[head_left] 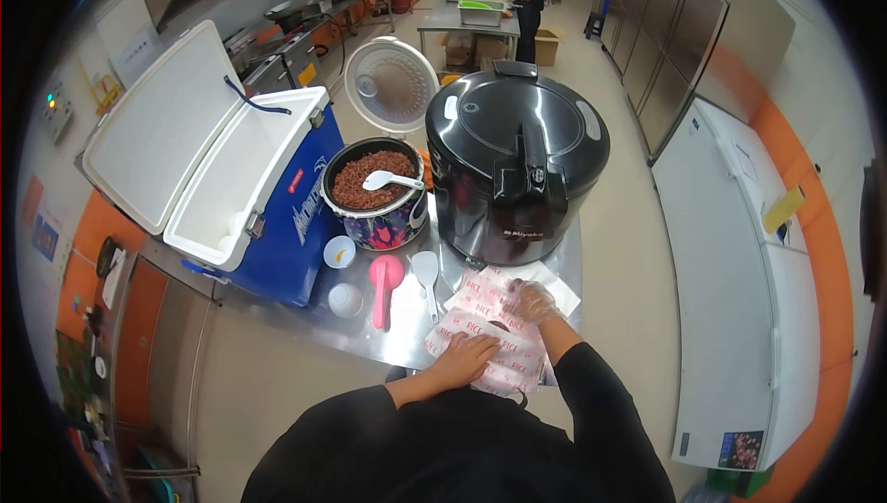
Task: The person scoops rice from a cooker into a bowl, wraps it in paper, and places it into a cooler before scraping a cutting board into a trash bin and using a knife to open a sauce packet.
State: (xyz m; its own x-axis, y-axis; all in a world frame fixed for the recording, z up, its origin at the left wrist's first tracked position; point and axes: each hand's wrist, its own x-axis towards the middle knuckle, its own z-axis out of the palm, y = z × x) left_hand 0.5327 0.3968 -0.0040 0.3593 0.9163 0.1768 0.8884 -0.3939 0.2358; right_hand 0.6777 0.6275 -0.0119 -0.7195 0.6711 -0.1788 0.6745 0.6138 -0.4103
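Observation:
Sheets of white wrapping paper [517,362] printed with "RICE" in red lie at the table's front edge. My left hand [465,362], bare, rests over the near sheet and holds its left side. In a clear plastic glove, my right hand [533,302] has its fingers curled at the paper's upper right. A small dark patch shows between the sheets; what it is I cannot make out. Left of the paper lie a white rice paddle [426,279] and a pink scoop [384,281]. Two small white cups [345,300] [339,252] stand beside them.
A big black rice cooker [517,152] stands behind the paper. An open flowered cooker [374,224] holds reddish-brown rice [365,180] and a white paddle [392,180]. At left is an open blue cooler box [286,226]. Another person [528,4] stands at a far table.

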